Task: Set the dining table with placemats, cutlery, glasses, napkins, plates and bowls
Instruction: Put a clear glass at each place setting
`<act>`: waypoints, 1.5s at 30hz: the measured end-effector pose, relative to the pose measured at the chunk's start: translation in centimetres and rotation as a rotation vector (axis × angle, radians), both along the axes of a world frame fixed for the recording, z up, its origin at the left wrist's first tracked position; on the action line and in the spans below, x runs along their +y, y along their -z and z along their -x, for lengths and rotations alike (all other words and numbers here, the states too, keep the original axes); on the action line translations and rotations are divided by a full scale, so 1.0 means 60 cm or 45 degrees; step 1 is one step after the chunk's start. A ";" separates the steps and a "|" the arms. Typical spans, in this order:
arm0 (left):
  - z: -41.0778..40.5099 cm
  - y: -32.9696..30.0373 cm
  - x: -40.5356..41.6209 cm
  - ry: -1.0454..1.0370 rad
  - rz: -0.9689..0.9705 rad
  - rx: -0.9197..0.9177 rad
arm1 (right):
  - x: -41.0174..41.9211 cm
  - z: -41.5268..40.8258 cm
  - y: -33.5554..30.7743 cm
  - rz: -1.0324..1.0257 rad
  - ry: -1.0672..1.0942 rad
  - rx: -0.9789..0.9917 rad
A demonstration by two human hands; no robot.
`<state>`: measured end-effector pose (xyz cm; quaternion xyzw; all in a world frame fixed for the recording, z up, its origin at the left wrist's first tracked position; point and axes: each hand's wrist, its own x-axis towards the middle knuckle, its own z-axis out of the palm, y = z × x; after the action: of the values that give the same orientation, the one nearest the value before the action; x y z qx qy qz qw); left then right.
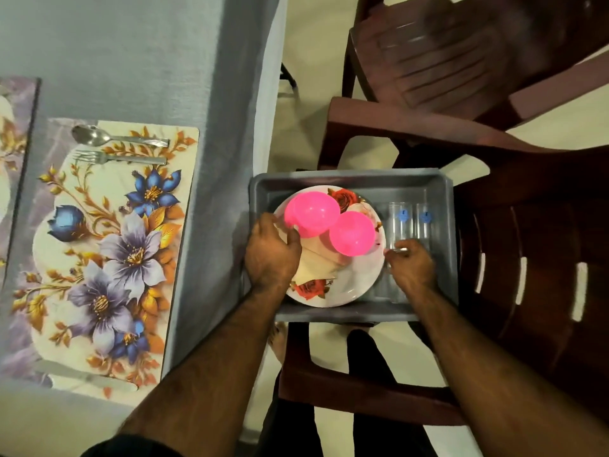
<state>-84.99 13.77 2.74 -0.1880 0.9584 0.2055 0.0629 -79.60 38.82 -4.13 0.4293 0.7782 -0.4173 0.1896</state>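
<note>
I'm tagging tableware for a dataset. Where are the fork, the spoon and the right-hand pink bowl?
fork (120, 158): head view, middle of its handle, on the placemat.
spoon (86, 134): head view, on its bowl end.
right-hand pink bowl (352, 233): head view, centre of its inside, on the plate.

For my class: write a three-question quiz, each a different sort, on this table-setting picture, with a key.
1. True or false: the fork lies on the floral placemat.
2. The grey tray holds how many pink bowls? A one, B two, C four.
3. Fill in: the right hand grips a clear ____.

Key: 1 true. 2 B. 3 glass; the left hand rests on the napkins.
</note>
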 end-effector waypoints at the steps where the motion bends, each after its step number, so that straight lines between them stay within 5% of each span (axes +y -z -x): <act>1: -0.007 -0.001 0.011 0.100 -0.040 0.080 | 0.014 -0.011 -0.008 -0.036 -0.018 0.010; 4: -0.035 0.012 0.058 0.473 -0.162 0.190 | 0.051 -0.042 -0.036 -0.213 -0.123 -0.035; 8: -0.079 0.053 0.131 0.775 -0.210 -0.083 | 0.094 -0.077 -0.047 -0.360 -0.319 -0.115; 15: -0.106 0.104 0.237 0.813 -0.276 -0.528 | 0.115 -0.069 -0.034 -0.361 -0.710 -0.157; 38: -0.029 0.130 0.304 0.847 -0.110 -0.664 | 0.143 0.024 -0.020 -0.399 -1.118 -0.421; 45: -0.029 0.135 0.305 0.916 -0.081 -0.681 | 0.163 0.033 -0.011 -0.219 -1.110 -0.448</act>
<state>-83.26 32.05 -5.33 0.1126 0.9060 0.1442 0.3817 -81.59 48.61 -3.45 0.1409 0.8735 -0.1540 0.4397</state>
